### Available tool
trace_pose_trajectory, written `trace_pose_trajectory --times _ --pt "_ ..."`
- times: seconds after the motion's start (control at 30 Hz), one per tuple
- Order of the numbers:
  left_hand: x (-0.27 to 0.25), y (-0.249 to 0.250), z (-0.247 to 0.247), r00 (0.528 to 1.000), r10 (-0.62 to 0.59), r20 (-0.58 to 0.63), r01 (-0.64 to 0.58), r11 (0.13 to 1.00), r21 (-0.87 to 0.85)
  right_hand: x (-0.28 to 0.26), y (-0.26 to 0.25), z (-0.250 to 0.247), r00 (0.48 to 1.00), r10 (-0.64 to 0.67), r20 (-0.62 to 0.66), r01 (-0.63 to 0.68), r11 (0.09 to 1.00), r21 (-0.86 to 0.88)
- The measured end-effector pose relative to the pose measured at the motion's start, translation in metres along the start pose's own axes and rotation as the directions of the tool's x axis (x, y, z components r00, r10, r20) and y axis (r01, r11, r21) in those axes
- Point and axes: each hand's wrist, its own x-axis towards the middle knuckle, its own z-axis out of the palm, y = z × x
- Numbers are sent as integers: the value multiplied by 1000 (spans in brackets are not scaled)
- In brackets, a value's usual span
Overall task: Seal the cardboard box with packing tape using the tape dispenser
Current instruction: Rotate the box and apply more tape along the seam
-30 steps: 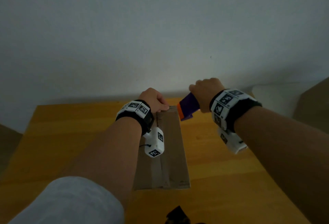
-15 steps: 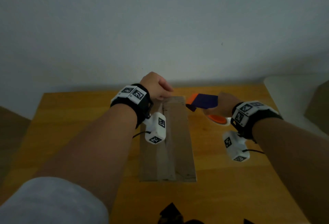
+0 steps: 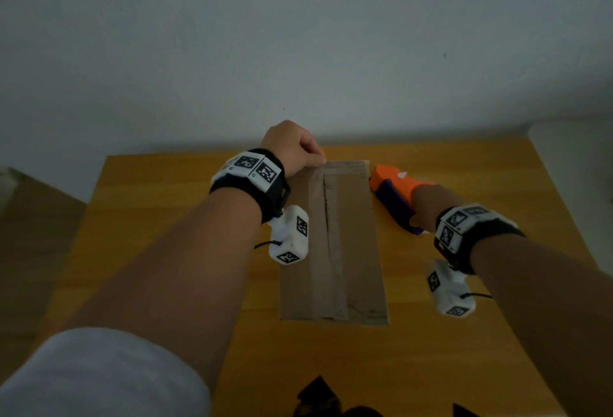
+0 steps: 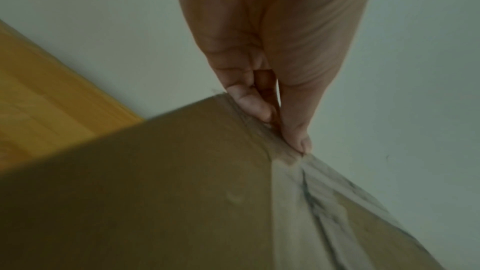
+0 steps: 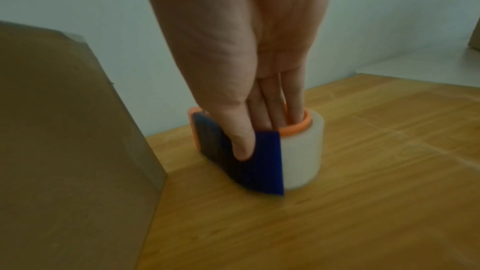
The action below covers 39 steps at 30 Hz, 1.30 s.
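A flat brown cardboard box (image 3: 358, 251) lies in the middle of the wooden table (image 3: 166, 217), with a strip of clear tape (image 3: 326, 244) along its centre seam. My left hand (image 3: 292, 148) sits at the box's far left corner. The left wrist view shows its thumb and a curled finger (image 4: 249, 100) pinching the box's far edge (image 4: 155, 182) where the tape (image 4: 293, 192) ends. My right hand (image 3: 431, 201) grips the orange and purple tape dispenser (image 3: 394, 191), which rests on the table right of the box. Its fingers (image 5: 293, 98) reach into the roll's core and its thumb lies on the blue cover (image 5: 259, 161).
A pale wall stands just behind the table's far edge. A white surface (image 3: 577, 164) adjoins the table at the right, and a brown shape (image 3: 33, 217) lies beyond its left edge. Something dark (image 3: 318, 396) pokes in at the bottom. Bare wood (image 5: 363, 171) extends right of the dispenser.
My right hand has carried the dispenser from the box's far end to the right and down onto the table. My left hand has stayed at the far edge.
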Motion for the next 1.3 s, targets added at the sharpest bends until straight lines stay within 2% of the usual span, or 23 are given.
trace_pose_trajectory --times 0.07,0.13,0.2,0.27,0.3,0.4,0.53,0.7,0.8,0.9,1.07,1.13,1.2,1.3 --pt "-1 1 -2 1000 12 17 -12 1000 26 -1 -1 -2 999 16 -50 -17 1000 -25" --pt "0 3 -7 998 15 67 -18 999 44 0 0 -14 975 0 -220 6 1000 25" --pt "1 5 -11 992 6 126 -21 993 117 -4 -8 -34 901 -105 -422 194 966 172" --pt "1 5 -11 991 -2 131 -20 986 167 -12 -25 -56 831 -183 -525 396 858 328" --pt "1 4 -11 993 -4 121 -16 986 164 -16 -35 -63 817 -236 -526 454 825 336" --pt "-4 1 -7 997 16 75 -27 989 144 -15 -57 -60 859 -302 -414 437 854 283" --pt "-10 -5 -7 999 34 21 -36 992 118 -12 -62 -62 872 -224 -435 376 876 301" --pt "-18 -29 -20 998 -48 -37 50 998 40 -15 -67 -66 880 -170 -443 323 899 297" --pt "-22 -33 -19 995 -63 -81 64 998 9 -16 -66 -64 893 -95 -440 274 891 363" --pt "-22 -32 -18 992 -83 -100 83 997 0 -19 -61 -64 909 -18 -415 242 835 495" --pt "-22 -30 -21 993 -92 -72 94 995 30 -23 -65 -63 905 36 -424 208 831 516" --pt "-20 -24 -22 997 -67 -48 71 993 93 -23 -62 -64 929 49 -367 178 809 560" --pt "-17 -14 -23 999 -43 25 37 981 189 -22 -55 -64 965 44 -257 134 761 635" --pt "-12 6 -14 991 0 135 -54 918 394 -25 -41 -64 983 39 -179 107 671 734"
